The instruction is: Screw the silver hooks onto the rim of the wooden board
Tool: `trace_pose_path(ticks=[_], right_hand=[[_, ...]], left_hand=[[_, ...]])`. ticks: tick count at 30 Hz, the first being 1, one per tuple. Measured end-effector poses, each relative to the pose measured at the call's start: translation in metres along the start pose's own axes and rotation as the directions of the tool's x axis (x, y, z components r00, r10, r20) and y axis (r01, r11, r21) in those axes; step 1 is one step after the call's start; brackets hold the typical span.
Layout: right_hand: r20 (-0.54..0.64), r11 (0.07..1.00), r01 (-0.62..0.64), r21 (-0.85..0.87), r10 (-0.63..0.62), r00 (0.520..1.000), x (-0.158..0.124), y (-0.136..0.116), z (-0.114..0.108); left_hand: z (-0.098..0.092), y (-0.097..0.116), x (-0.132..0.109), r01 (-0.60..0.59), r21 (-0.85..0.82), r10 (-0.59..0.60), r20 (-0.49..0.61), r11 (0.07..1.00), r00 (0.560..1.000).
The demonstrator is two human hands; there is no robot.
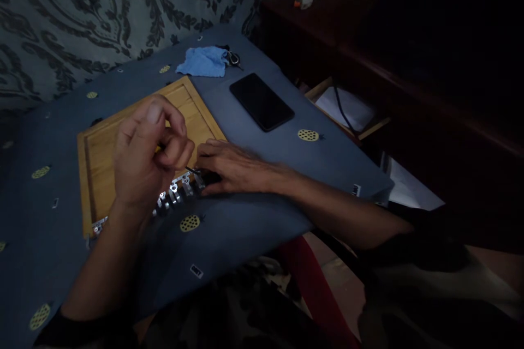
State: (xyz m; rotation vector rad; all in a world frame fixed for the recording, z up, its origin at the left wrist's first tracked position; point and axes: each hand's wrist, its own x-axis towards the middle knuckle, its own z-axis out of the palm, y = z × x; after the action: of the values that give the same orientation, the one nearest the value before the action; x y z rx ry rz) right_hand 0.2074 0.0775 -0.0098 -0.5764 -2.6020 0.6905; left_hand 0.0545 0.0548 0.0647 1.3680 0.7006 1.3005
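Note:
A shallow wooden tray-like board (198,112) with a raised rim lies on the table. Along its near edge runs a row of shiny metal clips (174,192). My left hand (149,147) is raised over the board, its fingers curled closed around a thin dark piece (191,169); most of that is hidden in the fist, so I cannot tell whether it is a rod or a cord. Its end reaches toward my right hand (227,169). At the board's near right corner, the right fingers and thumb are bent around the last metal clip (200,180).
Behind the board lies a blue cloth (202,61) beside a key ring (233,58). A black phone (262,101) rests to the right on the patterned tablecloth (254,221). An open drawer (347,109) with papers is beyond the table's right edge. The room is dim.

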Motion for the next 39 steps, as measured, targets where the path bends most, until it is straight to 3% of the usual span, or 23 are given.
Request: trace_pose_path(ticks=[4,10,24,39], right_hand=[[0.003,1.0,0.0,0.011,0.0,1.0,-0.001,0.0,0.0],[0.018,0.999,0.02,0.033,-0.02,1.0,-0.001,0.002,-0.001],[-0.002,1.0,0.008,0.002,-0.008,1.0,-0.001,0.001,-0.001],[0.0,1.0,0.013,0.006,-0.013,1.0,0.0,0.002,0.001]], left_hand=[[0.005,0.007,-0.003,-0.068,0.029,0.07,-0.116,0.997,0.991],[0.019,0.025,-0.007,-0.166,0.151,0.209,-0.332,0.974,0.92],[0.016,0.008,-0.011,-0.077,0.058,0.094,-0.408,0.995,0.908],[0.017,0.004,-0.016,-0.061,0.108,0.101,-0.409,0.992,0.907]])
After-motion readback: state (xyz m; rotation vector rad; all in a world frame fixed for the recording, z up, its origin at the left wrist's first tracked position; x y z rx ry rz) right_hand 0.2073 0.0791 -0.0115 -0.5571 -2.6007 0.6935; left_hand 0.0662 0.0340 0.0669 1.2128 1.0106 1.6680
